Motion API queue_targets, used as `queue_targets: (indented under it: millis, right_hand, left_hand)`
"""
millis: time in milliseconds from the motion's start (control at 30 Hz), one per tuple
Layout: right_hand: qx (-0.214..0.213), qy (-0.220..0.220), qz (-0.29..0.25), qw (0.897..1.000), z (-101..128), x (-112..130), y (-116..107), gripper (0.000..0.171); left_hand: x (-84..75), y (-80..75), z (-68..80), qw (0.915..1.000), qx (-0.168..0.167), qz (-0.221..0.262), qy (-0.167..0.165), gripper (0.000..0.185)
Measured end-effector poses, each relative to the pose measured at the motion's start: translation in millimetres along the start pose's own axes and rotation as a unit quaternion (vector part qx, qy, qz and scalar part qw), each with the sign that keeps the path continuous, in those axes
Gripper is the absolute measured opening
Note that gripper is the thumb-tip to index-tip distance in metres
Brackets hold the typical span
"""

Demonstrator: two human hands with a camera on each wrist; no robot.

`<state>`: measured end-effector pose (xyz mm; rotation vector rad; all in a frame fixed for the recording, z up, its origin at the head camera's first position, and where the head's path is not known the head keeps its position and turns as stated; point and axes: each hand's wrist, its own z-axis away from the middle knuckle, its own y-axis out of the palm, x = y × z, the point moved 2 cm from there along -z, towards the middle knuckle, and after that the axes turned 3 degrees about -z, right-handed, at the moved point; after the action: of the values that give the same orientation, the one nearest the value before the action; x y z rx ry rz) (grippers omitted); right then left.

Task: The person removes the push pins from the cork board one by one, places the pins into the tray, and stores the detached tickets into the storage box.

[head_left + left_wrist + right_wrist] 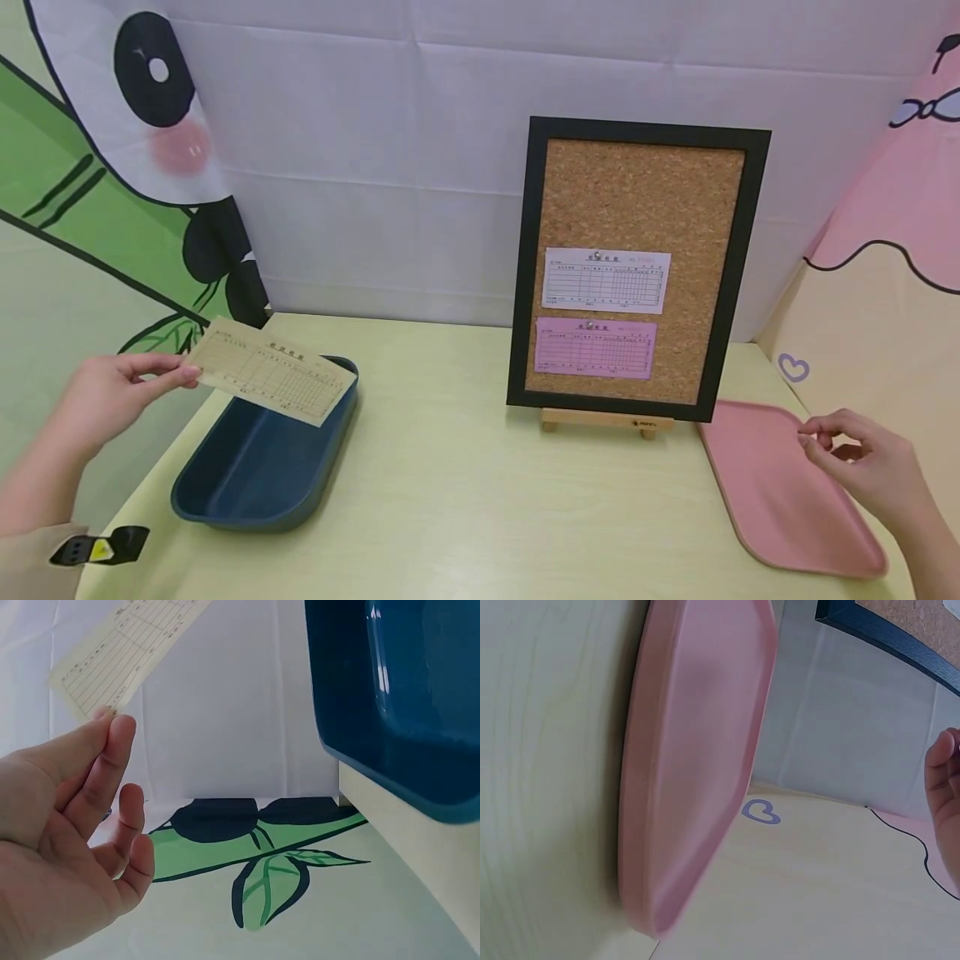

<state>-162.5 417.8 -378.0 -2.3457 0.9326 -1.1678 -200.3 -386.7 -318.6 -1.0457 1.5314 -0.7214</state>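
In the head view my left hand [123, 392] pinches one end of a yellow printed receipt slip [273, 371] between thumb and fingers. The slip slants over a dark blue bin [262, 467]; in the left wrist view the slip [124, 656] rises from the fingertips. My right hand [862, 458] is over the right edge of a pink tray [780, 483], fingers bent and thumb near the index fingertip; I cannot tell whether something small is between them. A white slip [606, 282] and a pink slip [596, 348] are pinned to a cork board [645, 196].
The black-framed board leans on a small wooden stand [607, 419] at the back of the pale wooden table [465, 500]. Behind it hangs a printed cloth [360, 125] with cartoon figures. The bin stands near the table's left edge, the tray near its right.
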Motion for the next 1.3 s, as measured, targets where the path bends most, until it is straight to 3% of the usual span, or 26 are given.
queue_targets:
  millis: [200, 533, 833, 1133, 1300]
  right_hand:
    - [0.047, -0.016, -0.011, 0.999, 3, -7, 4, 0.033]
    - [0.094, -0.003, 0.002, 0.996, 4, -17, 15, 0.027]
    - [0.135, -0.004, 0.002, 0.991, 5, -29, 23, 0.026]
    - [0.181, 0.016, -0.007, 0.983, 7, -45, 31, 0.020]
    - [0.195, 0.027, 0.008, 0.980, 9, -58, 33, 0.017]
  left_hand:
    - [9.3, -2.7, -11.6, 0.9969, 0.035, -0.041, 0.058, 0.037]
    - [14.5, 7.9, -26.9, 0.9854, 0.129, -0.069, 0.087, 0.028]
    - [8.2, 22.3, -39.0, 0.9735, 0.173, -0.097, 0.113, 0.024]
    - [8.1, 44.6, -52.0, 0.9590, 0.222, -0.092, 0.150, 0.014]
    - [4.9, 57.6, -58.7, 0.9511, 0.221, -0.113, 0.184, 0.005]
